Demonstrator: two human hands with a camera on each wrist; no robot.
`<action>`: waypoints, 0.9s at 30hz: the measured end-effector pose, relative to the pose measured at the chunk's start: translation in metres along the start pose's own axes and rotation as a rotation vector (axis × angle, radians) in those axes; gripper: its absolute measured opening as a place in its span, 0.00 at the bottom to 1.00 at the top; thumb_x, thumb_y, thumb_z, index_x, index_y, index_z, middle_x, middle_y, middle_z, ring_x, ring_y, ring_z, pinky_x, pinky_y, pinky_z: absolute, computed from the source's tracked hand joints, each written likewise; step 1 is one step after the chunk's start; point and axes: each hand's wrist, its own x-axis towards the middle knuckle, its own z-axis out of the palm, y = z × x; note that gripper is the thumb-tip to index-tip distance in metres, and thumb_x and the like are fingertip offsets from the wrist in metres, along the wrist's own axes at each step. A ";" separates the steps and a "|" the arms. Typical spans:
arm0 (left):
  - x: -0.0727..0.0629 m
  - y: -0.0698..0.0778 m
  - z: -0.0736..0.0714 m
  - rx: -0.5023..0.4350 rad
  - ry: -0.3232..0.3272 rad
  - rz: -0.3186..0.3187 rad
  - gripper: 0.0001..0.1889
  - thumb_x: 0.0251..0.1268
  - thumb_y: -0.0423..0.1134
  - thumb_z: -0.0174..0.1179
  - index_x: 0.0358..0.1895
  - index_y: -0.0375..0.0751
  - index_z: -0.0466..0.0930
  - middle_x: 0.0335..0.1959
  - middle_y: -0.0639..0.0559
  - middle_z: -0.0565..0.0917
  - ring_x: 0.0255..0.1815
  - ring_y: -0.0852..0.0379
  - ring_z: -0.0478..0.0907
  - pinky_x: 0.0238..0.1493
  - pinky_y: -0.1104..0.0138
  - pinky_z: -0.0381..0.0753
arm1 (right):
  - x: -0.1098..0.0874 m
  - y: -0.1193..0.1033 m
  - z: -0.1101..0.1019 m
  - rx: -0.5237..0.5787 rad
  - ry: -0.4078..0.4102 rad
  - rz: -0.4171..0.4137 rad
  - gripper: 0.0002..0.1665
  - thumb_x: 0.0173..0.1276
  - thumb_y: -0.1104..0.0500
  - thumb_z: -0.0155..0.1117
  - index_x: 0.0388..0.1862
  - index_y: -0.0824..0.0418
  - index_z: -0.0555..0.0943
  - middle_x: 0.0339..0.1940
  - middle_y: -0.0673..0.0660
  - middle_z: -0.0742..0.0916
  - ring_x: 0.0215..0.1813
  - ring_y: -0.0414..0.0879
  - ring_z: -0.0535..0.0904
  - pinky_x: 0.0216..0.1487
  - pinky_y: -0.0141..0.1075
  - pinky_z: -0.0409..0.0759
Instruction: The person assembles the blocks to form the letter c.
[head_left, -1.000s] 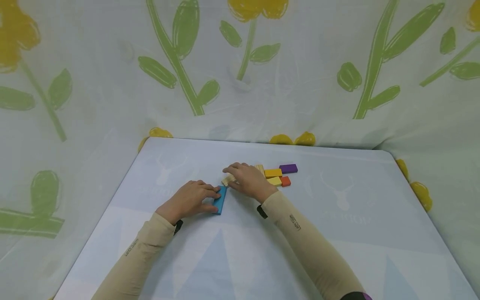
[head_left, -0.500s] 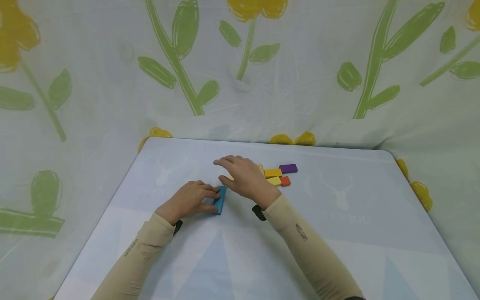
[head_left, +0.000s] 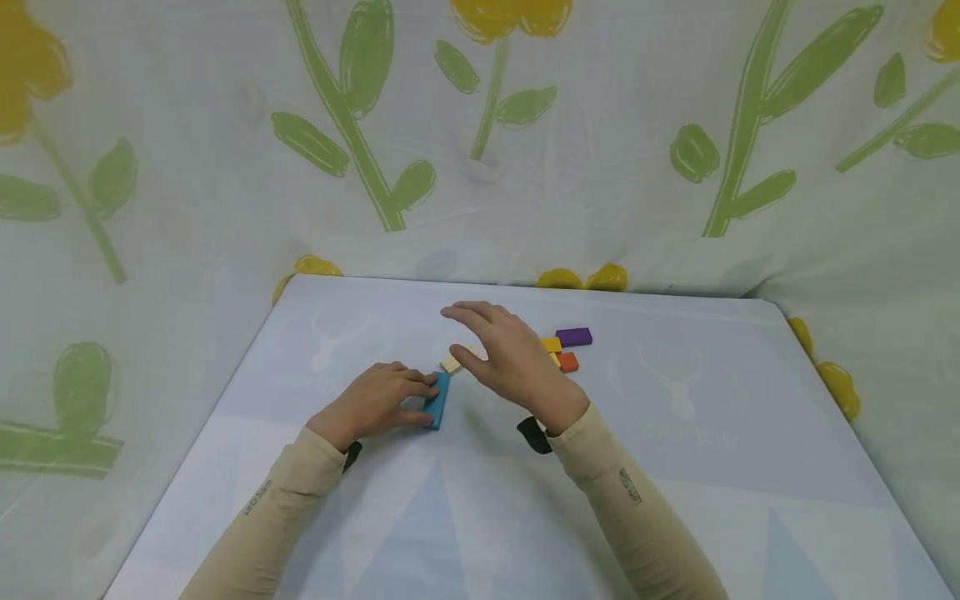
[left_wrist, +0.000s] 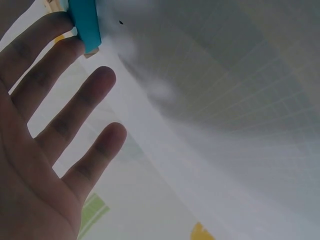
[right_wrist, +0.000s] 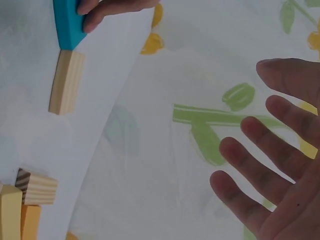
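On the white table lies a blue wooden block (head_left: 439, 400), also seen at the top of the left wrist view. My left hand (head_left: 378, 404) touches its left side with thumb and fingertips, the fingers nearly straight. End to end with it sits a plain wood block (head_left: 453, 363), which appears in full in the right wrist view (right_wrist: 66, 82). Above and right of that block hovers my right hand (head_left: 517, 358), fingers spread and holding nothing. It partly hides several blocks behind it, among them a striped wood block (right_wrist: 40, 189).
Right of my right hand lie a purple block (head_left: 573, 337), an orange-yellow block (head_left: 551, 344) and a red-orange block (head_left: 569, 362). The table (head_left: 675, 433) ends at a back edge before a hanging flower-print cloth (head_left: 600, 167).
My right hand has let go of the plain wood block, lifted and drawn back to the right with fingers opening. The left hand stays at the blue block.
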 end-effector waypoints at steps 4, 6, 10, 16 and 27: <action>0.000 -0.001 0.000 0.007 -0.002 -0.006 0.28 0.59 0.58 0.72 0.58 0.46 0.87 0.61 0.51 0.83 0.57 0.48 0.80 0.57 0.51 0.79 | -0.007 -0.002 -0.005 0.019 0.044 -0.017 0.30 0.72 0.53 0.68 0.71 0.53 0.75 0.69 0.51 0.79 0.70 0.46 0.73 0.68 0.43 0.74; 0.000 -0.001 0.000 0.005 -0.005 -0.010 0.27 0.59 0.58 0.72 0.58 0.46 0.87 0.61 0.51 0.83 0.57 0.47 0.80 0.57 0.51 0.79 | -0.011 -0.002 -0.008 0.039 0.065 -0.027 0.30 0.72 0.54 0.68 0.71 0.53 0.75 0.69 0.52 0.79 0.70 0.46 0.73 0.68 0.42 0.74; 0.000 -0.001 0.001 0.010 -0.004 -0.005 0.27 0.59 0.58 0.71 0.58 0.46 0.87 0.62 0.51 0.83 0.58 0.47 0.80 0.57 0.50 0.79 | -0.019 0.002 -0.013 0.083 0.111 -0.040 0.30 0.71 0.56 0.69 0.71 0.55 0.75 0.69 0.54 0.78 0.70 0.47 0.73 0.67 0.43 0.75; 0.000 0.000 0.001 0.000 -0.001 0.002 0.27 0.60 0.58 0.71 0.58 0.46 0.87 0.62 0.51 0.83 0.58 0.46 0.79 0.56 0.50 0.78 | -0.032 0.011 -0.021 0.072 0.163 -0.022 0.31 0.71 0.56 0.69 0.72 0.55 0.74 0.70 0.52 0.77 0.71 0.46 0.72 0.66 0.41 0.76; -0.001 0.001 -0.001 -0.001 -0.001 0.007 0.27 0.60 0.57 0.71 0.59 0.44 0.86 0.63 0.50 0.82 0.59 0.46 0.79 0.58 0.49 0.78 | -0.060 0.027 -0.023 0.102 0.119 0.123 0.37 0.71 0.55 0.70 0.77 0.52 0.68 0.72 0.52 0.75 0.73 0.47 0.69 0.70 0.46 0.72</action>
